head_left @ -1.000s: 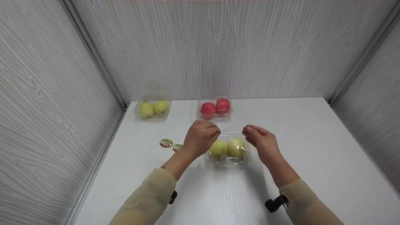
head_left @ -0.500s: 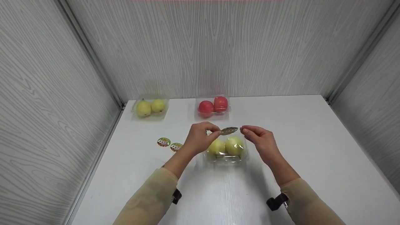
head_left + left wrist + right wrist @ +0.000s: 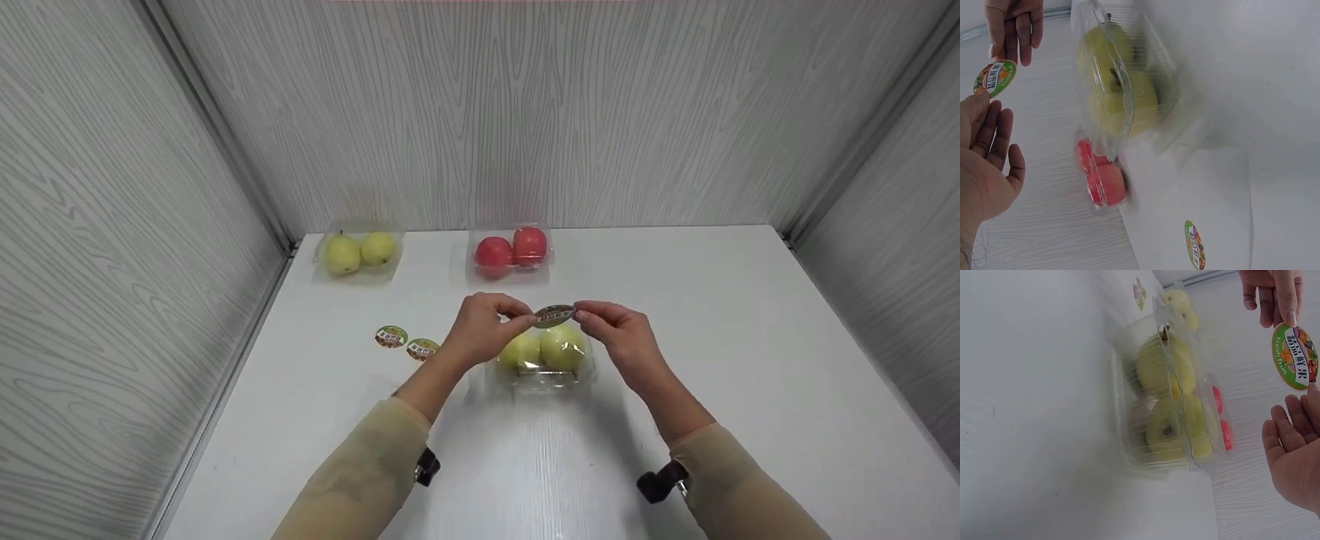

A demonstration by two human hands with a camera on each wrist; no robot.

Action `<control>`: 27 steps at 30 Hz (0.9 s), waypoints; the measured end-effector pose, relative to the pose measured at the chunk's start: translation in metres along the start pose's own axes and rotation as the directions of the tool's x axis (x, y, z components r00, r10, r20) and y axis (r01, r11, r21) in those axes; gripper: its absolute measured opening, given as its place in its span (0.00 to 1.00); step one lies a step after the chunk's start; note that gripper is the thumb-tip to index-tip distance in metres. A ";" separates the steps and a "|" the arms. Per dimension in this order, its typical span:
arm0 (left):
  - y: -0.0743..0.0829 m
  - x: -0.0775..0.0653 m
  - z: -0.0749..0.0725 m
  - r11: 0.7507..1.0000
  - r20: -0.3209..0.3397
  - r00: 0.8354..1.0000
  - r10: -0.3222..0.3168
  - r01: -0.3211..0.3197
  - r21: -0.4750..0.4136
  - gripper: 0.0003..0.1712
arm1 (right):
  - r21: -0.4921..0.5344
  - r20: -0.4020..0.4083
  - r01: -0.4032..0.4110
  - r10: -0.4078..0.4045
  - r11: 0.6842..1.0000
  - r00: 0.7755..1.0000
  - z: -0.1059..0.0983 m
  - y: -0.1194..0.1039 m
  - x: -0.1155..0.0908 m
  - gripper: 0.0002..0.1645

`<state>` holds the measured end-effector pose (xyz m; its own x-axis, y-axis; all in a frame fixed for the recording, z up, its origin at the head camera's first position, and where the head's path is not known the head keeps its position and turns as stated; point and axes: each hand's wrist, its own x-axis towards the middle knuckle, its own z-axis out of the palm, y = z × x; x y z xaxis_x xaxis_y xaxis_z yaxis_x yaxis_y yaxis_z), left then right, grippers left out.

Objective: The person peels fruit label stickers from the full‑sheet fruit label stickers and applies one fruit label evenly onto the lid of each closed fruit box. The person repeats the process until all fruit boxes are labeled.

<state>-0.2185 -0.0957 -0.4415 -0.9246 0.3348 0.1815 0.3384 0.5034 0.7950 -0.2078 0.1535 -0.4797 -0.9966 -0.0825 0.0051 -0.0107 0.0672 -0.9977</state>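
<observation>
An oval fruit sticker [image 3: 555, 316] with a green rim and white lettering is stretched between both hands, above a clear plastic box [image 3: 546, 380] of two yellow-green pears [image 3: 562, 348]. My left hand [image 3: 484, 330] pinches its left edge between thumb and finger. At its right edge, the thumb and fingertips of my right hand [image 3: 622, 335] pinch it too. The right wrist view shows the printed face of the sticker [image 3: 1295, 356] with both hands at its opposite edges. In the left wrist view, the box with the pears [image 3: 1123, 104] has its lid down.
Two more oval stickers lie left of the left forearm, one whole sticker [image 3: 391, 337] and one partly covered sticker [image 3: 421, 349]. At the back of the white table [image 3: 712, 322] stand a clear box of pears [image 3: 360, 253] and a clear box of red apples [image 3: 511, 251]. Wood-grain panels [image 3: 510, 112] enclose the table.
The sticker came into sight in my left hand and has turned to show more of its face. My right fingers closed the small gap to its right edge. The boxes stayed put.
</observation>
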 end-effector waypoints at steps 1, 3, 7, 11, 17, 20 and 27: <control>-0.001 0.000 0.000 1.000 0.004 1.000 -0.003 0.004 -0.009 0.06 | -0.004 0.006 0.001 -0.001 1.000 1.000 0.001 0.001 0.000 0.21; -0.003 0.000 0.001 1.000 0.009 1.000 -0.008 0.009 -0.023 0.06 | -0.005 0.014 -0.001 0.001 1.000 1.000 0.002 0.002 0.000 0.21; -0.006 0.000 0.004 0.999 0.017 1.000 -0.008 0.009 -0.045 0.06 | -0.019 0.009 -0.008 0.008 1.000 1.000 0.002 0.005 -0.001 0.18; -0.007 0.001 0.007 0.998 0.005 1.000 -0.018 0.018 -0.052 0.07 | -0.041 -0.028 -0.034 0.033 0.999 0.999 0.003 0.005 -0.001 0.15; -0.007 0.000 0.016 0.996 -0.056 0.997 -0.058 0.053 -0.075 0.06 | -0.092 -0.099 -0.065 0.056 0.994 0.993 0.006 0.003 -0.004 0.15; -0.006 -0.001 0.021 0.992 -0.082 0.992 -0.098 0.090 -0.091 0.07 | -0.145 -0.145 -0.085 0.064 0.986 0.987 0.009 0.001 -0.006 0.15; -0.004 -0.003 0.030 0.983 -0.136 0.977 -0.164 0.151 -0.105 0.07 | -0.211 -0.199 -0.105 0.062 0.972 0.978 0.014 -0.002 -0.008 0.15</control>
<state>-0.2120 -0.0742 -0.4623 -0.9827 0.1360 0.1254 0.1749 0.4619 0.8695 -0.1986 0.1402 -0.4789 -0.9917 0.1214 -0.0435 0.0767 0.2839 -0.9558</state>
